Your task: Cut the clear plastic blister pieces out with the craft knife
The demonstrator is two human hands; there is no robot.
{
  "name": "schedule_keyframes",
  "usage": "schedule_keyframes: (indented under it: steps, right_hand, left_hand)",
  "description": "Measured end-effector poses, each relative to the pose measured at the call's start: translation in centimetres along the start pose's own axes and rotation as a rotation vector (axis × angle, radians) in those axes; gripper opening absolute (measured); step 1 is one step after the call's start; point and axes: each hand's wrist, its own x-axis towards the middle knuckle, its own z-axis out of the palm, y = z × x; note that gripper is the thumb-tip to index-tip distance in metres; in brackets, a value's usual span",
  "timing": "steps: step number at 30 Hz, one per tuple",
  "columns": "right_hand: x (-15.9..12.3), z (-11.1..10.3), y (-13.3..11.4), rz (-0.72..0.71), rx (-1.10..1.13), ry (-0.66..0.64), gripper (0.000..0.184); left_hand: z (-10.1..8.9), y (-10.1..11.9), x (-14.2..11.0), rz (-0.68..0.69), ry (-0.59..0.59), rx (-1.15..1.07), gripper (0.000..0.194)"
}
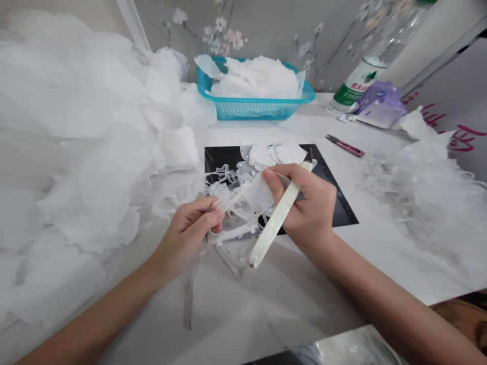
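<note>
My left hand is closed, pinching a strip of sheer white fabric with a wavy edge and small beads. My right hand is closed round a long cream-handled tool with a dark tip, and its thumb and fingers also pinch a white fabric petal. Both hands meet over the near edge of a black mat. More white petals lie on the mat just beyond the hands.
A big heap of white tulle fills the left. At the back stand a teal basket of white petals and a clear plastic bottle. Pink-handled scissors, a purple packet and more tulle lie right.
</note>
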Motion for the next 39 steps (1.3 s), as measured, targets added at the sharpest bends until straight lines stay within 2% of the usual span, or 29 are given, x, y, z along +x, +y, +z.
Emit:
schedule_keyframes:
  steps: [2,4,6,7,8,9,10,12,14,18,21,23,25,33,39]
  right_hand:
    - [0.2,-0.1,0.3,0.008,0.025,0.004,0.015]
    - [0.5,-0.2,0.4,0.006,0.033,0.032,0.016]
    - [0.6,-0.4,0.3,0.014,0.028,0.072,0.016]
    - [0.6,-0.5,0.1,0.023,0.030,0.087,0.015]
    - [0.5,-0.5,-0.2,0.031,0.040,0.089,0.013]
    - [0.2,-0.5,-0.5,0.032,0.059,0.074,0.011]
    - [-0.1,-0.5,-0.9,0.020,0.088,0.042,0.008]
    - [-0.9,-0.3,-1.7,-0.035,0.173,-0.061,0.005]
    - [-1.6,-0.1,-2.3,-0.089,0.261,-0.172,0.008]
    - [-1.9,0.1,-2.5,-0.105,0.437,-0.312,0.015]
    - [-1.7,0.2,-2.1,-0.141,0.491,-0.359,0.016]
    - [-1.6,0.3,-1.9,-0.200,0.444,-0.388,0.014]
    - [-1.6,0.5,-1.7,-0.250,0.400,-0.431,0.013]
    - [-1.3,0.3,-1.6,-0.246,0.405,-0.468,0.011]
    - [-1.2,0.1,-1.6,-0.173,0.395,-0.537,0.018]
  left_hand:
    - [0.2,-0.2,0.1,-0.031,0.075,-0.027,0.028]
    - [0.4,-0.3,0.2,-0.004,0.294,-0.028,0.011]
    - [0.6,-0.2,0.1,0.116,0.574,0.088,0.030]
    - [0.7,-0.1,0.0,0.206,0.663,0.184,0.032]
    - [0.7,0.1,-0.2,0.292,0.680,0.278,0.026]
    - [0.7,0.3,-0.4,0.350,0.619,0.342,0.017]
    - [0.8,0.6,-0.6,0.363,0.499,0.351,0.009]
    - [1.0,1.1,-0.9,0.274,0.261,0.223,0.003]
    - [1.1,1.4,-1.0,0.147,0.171,0.074,0.012]
    - [1.2,1.4,-0.6,0.080,0.257,-0.042,0.026]
    - [1.0,1.0,-0.4,0.016,0.330,-0.117,0.017]
    - [0.8,0.7,-0.4,-0.024,0.372,-0.157,0.010]
    - [0.7,0.3,-0.3,-0.054,0.389,-0.193,0.011]
    - [1.2,-0.1,-0.2,-0.017,0.522,-0.178,0.026]
    - [1.2,0.5,-0.3,-0.010,0.504,-0.171,0.032]
